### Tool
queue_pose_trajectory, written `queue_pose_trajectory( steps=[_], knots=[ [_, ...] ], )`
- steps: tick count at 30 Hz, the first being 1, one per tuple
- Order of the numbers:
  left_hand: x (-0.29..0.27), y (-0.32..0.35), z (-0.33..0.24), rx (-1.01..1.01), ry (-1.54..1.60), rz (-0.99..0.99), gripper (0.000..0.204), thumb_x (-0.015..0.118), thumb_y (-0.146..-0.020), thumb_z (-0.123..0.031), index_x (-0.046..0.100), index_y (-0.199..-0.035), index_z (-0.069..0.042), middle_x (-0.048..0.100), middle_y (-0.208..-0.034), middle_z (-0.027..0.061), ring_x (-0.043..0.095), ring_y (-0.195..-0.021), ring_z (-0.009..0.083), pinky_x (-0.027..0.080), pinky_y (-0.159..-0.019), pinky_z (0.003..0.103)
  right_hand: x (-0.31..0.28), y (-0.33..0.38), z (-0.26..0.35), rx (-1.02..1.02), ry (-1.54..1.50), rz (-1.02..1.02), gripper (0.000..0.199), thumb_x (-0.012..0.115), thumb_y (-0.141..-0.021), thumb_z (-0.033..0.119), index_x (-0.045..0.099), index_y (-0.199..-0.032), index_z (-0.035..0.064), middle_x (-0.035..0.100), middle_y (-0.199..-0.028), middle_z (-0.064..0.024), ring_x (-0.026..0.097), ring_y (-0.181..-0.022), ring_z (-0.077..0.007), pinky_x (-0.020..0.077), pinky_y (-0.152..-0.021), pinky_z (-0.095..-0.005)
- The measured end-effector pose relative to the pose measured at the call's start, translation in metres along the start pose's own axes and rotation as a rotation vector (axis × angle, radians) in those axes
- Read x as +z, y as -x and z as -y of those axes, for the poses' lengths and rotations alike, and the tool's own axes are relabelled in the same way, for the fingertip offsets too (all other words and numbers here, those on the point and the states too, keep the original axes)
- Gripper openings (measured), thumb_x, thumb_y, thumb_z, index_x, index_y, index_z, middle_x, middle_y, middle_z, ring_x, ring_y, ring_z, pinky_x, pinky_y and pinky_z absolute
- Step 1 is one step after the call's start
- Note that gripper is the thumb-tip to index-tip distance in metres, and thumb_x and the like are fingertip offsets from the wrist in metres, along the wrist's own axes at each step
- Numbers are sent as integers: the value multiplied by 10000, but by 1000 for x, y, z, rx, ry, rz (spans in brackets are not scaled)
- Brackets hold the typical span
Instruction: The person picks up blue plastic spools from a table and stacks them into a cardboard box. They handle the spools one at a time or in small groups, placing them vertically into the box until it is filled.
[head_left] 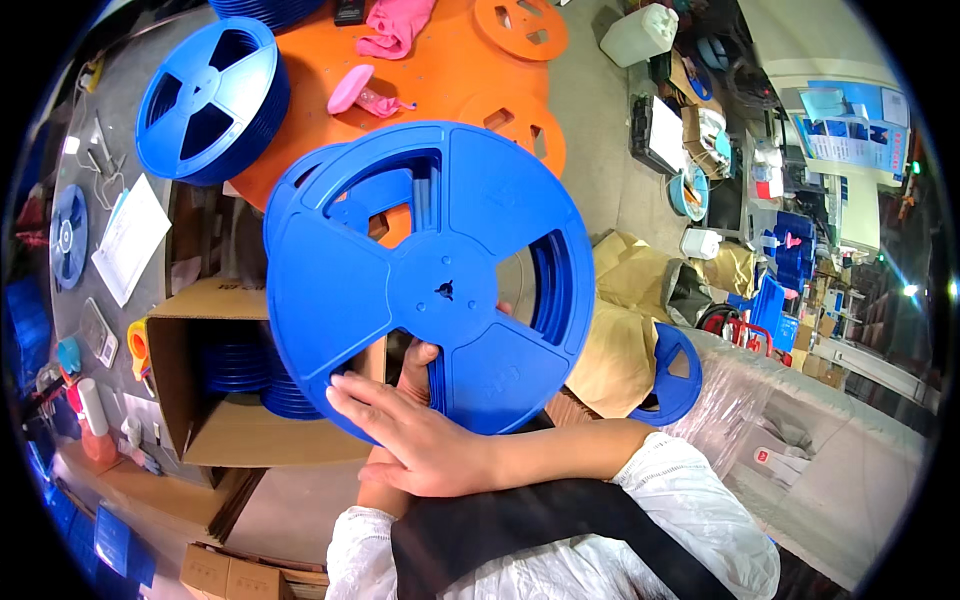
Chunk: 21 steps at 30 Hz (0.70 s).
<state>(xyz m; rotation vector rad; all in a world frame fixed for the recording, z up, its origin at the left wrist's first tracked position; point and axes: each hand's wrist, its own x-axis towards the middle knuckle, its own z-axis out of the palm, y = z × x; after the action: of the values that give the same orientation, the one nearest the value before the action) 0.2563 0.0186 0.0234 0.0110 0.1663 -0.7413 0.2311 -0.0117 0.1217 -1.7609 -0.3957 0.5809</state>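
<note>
Stack of round blue plastic reels (430, 280) held up before the person, near an open brown cardboard box (260, 440). Left hand (414, 374), partly hidden, grasps it; right hand (430, 450) touches lower rim, whether clamping I cannot tell.

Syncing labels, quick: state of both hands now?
Left hand: holding the stack of blue reels, mostly hidden behind it.
Right hand: open, outstretched at the stack's lower-left edge, no visible grip.
</note>
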Motion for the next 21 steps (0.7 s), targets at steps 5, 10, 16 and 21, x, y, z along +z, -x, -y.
queue_pose_trajectory(
  steps=[5, 10, 16, 21],
  knots=[
    [-9, 22, 12, 100, 111, -96, 793, 743, -724, -419, 421, -1343, -41, 526, -1254, 164, 525, -1173, 328, 448, -1000, 478, -42, 16, 19, -180, 164, -27, 776, 736, -762, 109, 351, -1431, 30, 316, -1480, -192, 294, -1384, -370, 293, -1109, -455],
    [-10, 30, -5, 152, 55, 111, 773, 749, -716, -426, 448, -1329, -64, 543, -1212, 149, 507, -1187, 335, 441, -992, 496, -117, 50, 5, 32, 665, -537, 569, 710, -774, 111, 522, -1307, 40, 398, -1446, -162, 324, -1375, -346, 294, -1101, -459],
    [-30, 39, -10, 222, 82, 263, 734, 692, -778, -524, 467, -1325, -90, 535, -1215, 114, 498, -1181, 337, 382, -1050, 496, -121, 53, -38, 75, 335, -691, 653, 590, -914, 269, 313, -1457, 32, 285, -1515, -160, 245, -1413, -306, 203, -1141, -416],
    [-26, 59, -20, 233, 181, 88, 665, 513, -881, -556, 476, -1325, -63, 520, -1229, 133, 498, -1185, 323, 375, -1062, 480, -93, 27, -38, 77, 35, -592, 720, 515, -970, 327, 152, -1497, -4, 197, -1544, -184, 190, -1431, -265, 157, -1153, -370]
  ],
)
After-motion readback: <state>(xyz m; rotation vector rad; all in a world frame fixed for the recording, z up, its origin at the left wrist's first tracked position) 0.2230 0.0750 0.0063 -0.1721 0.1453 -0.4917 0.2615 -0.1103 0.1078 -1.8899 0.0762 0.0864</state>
